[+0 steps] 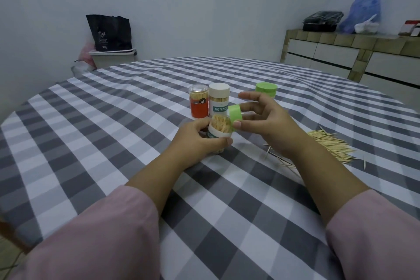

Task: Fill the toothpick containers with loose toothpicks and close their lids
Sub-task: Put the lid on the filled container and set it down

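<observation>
At the middle of the checked counter (136,107), your left hand (195,141) wraps its fingers and thumb round a clear toothpick container (219,128) packed full of toothpicks, its mouth uncovered and tilted toward you. Your right hand (268,120) pinches a green lid (235,115) between thumb and forefinger, holding it on edge right at the container's rim, at about 2 o'clock from the open mouth; the other fingers of that hand spread loosely above. Just behind the held container, at 12 o'clock, stands a white-capped container (219,100) labelled TOOTHPICK, upright and capped, and touching or nearly touching its left side stands an orange-labelled container (198,103) with a clear cap, also upright. At 1 o'clock, partly hidden behind your right fingers, a green-capped container (266,88) sits on the cloth. The loose toothpicks (329,145) lie heaped at 3 o'clock beyond your right wrist, with a few strays scattered toward your forearm. Pink sleeves (95,241) cover both forearms. Across the room at 11 o'clock a black bag (109,32) sits in a bin, and at 2 o'clock a blue plastic bag (363,11) rests on a tiled sideboard (341,52).
</observation>
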